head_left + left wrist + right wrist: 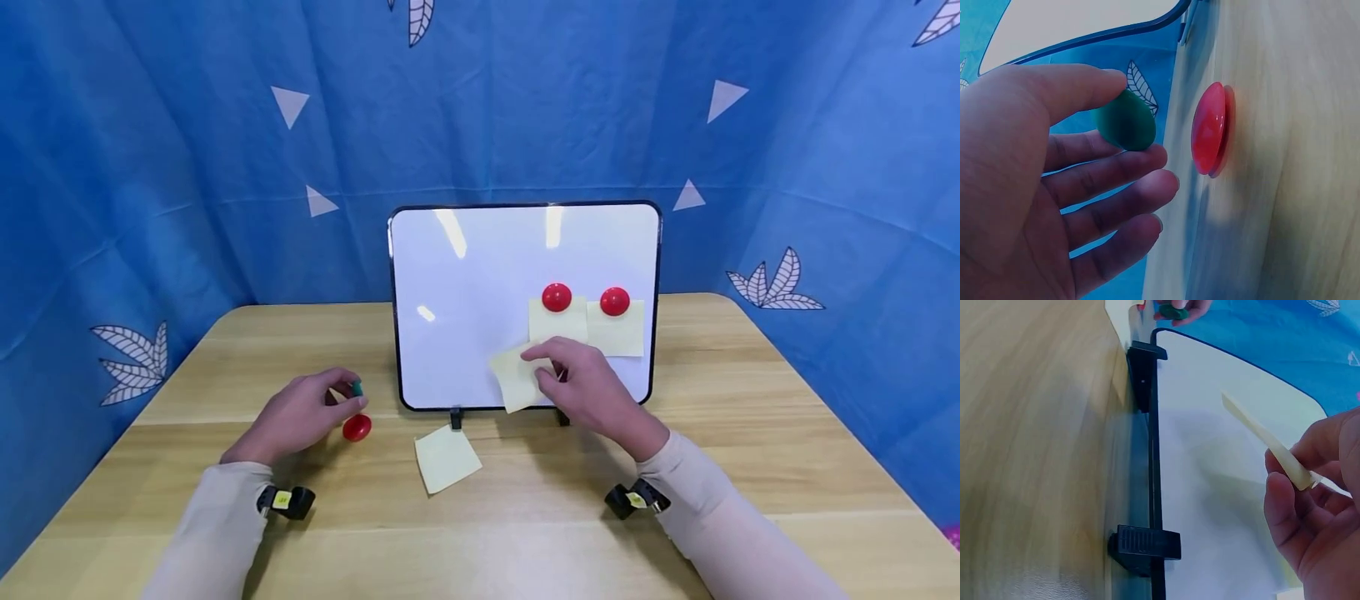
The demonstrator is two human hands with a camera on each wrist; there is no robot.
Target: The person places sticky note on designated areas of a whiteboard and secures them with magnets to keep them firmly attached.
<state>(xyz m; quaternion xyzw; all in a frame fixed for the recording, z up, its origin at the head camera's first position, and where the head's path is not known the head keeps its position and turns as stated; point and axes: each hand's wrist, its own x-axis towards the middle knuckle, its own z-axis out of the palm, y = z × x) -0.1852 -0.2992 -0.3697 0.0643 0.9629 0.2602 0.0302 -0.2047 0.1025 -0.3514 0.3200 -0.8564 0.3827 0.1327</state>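
Observation:
My left hand (303,417) pinches a green round magnet (1126,122) between thumb and index finger, above the table's left side. Just beside it on the wood lies a red round magnet (1209,130). My right hand (588,383) pinches a pale yellow sticky note (516,377) in front of the whiteboard (457,325). Seen from the right wrist, that sticky note (1266,440) is nearly edge-on to the camera, gripped at one end. On the board's right half, two more notes (558,321) hang under red magnets (615,302).
Another yellow note (446,458) lies on the wooden table (465,558) before the board. Black feet (1144,544) hold up the board's lower edge. A blue patterned curtain (487,100) surrounds the table at the back and sides.

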